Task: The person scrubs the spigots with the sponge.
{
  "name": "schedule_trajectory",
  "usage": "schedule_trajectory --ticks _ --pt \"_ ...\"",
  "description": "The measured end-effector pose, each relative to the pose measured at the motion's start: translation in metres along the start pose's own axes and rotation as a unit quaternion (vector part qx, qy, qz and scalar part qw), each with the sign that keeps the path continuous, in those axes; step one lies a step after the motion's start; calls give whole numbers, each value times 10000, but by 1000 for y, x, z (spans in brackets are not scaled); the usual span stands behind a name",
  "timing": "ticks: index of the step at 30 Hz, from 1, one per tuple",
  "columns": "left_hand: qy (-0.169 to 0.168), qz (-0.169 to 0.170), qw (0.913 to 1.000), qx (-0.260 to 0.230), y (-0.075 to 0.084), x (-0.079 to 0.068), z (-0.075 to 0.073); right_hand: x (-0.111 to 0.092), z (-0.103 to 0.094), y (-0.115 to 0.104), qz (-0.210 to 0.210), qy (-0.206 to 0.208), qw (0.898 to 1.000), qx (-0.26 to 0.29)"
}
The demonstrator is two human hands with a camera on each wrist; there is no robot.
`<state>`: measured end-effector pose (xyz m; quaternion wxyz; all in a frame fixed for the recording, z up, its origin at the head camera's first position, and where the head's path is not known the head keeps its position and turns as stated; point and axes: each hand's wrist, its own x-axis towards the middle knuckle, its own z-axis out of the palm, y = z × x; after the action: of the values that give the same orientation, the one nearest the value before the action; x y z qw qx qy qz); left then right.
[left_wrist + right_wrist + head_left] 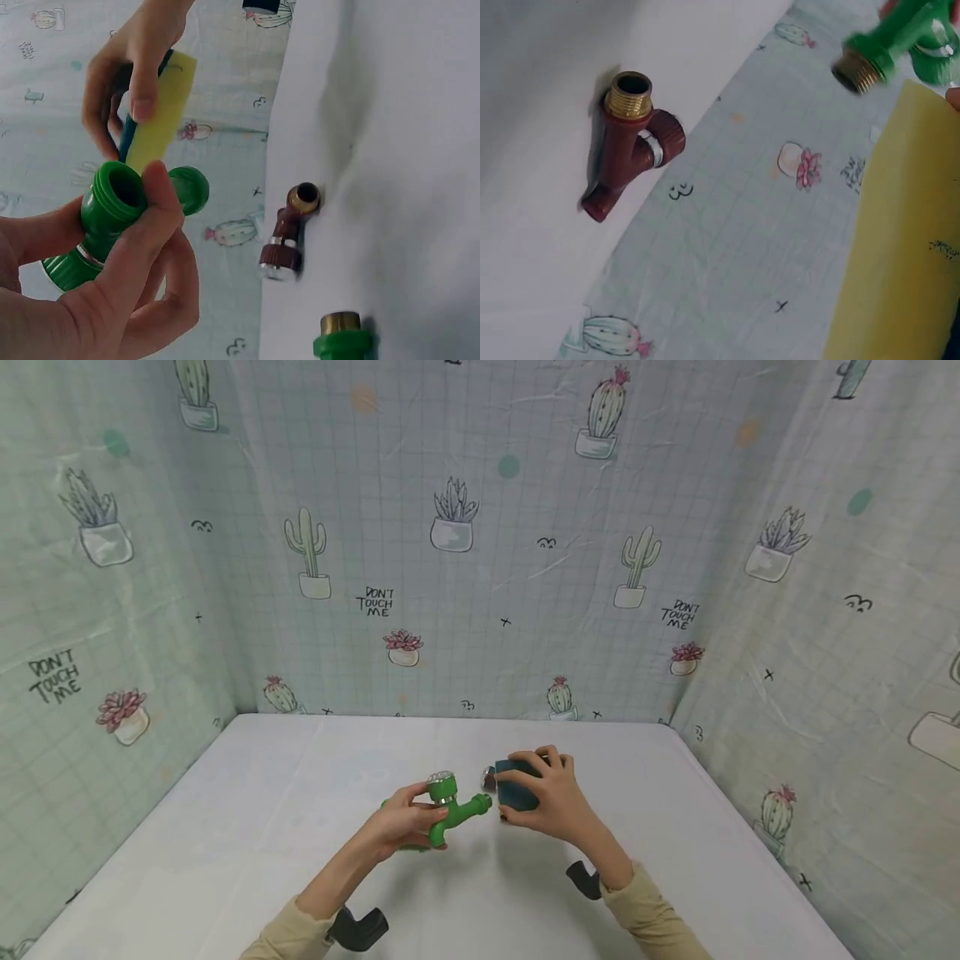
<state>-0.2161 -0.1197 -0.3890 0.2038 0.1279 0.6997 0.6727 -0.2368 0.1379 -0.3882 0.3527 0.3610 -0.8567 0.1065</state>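
Note:
My left hand (408, 821) grips a green tap (457, 810) with a clear-topped knob, its threaded brass end pointing towards the right hand. Opposite it, my right hand (551, 795) holds a sponge (516, 783) between thumb and fingers. The sponge has a dark blue-green face and a yellow body, the yellow (169, 112) showing in the left wrist view. Tap and sponge are close together; a small gap shows between them in the head view. Behind them a brown-red tap (622, 146) lies on the table, partly hidden by the sponge in the head view.
A second green tap (343, 345) lies on the white table (247, 827) below the left hand, mostly hidden from the head view. Dark curved pieces (358, 930) sit by both forearms. Cactus-print cloth (480, 627) encloses the table at the back and sides.

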Motion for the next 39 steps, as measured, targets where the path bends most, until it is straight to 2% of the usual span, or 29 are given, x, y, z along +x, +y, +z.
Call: schedule_trajectory --ticks 5,8,13,16,19,26,32,36,39 --pt "82 -256 9996 68 -2 -7 -19 -13 -10 10 476 19 9977 484" --pt "151 -374 9990 174 -4 -12 -28 -22 -12 14 611 -35 9958 682" --pt "540 -606 9967 74 -4 -18 -41 -35 -14 17 700 -42 9937 870" --pt "780 -701 9944 -134 -1 -15 -49 -40 -14 19 743 -23 9932 899" --pt "898 -700 9933 -213 3 -6 -55 -45 -14 20 825 -53 9921 943" --pt "750 -786 9935 -324 3 28 -59 -49 -14 19 993 -91 9882 1159" --pt "792 -1057 9911 -178 -10 53 -62 -47 -14 19 1001 -62 9870 1255" --pt "787 -1188 9898 10 -22 63 -61 -44 -13 18 949 10 9863 1352" --pt "753 -1143 9906 65 -31 68 -60 -43 -13 17 896 38 9855 1442"
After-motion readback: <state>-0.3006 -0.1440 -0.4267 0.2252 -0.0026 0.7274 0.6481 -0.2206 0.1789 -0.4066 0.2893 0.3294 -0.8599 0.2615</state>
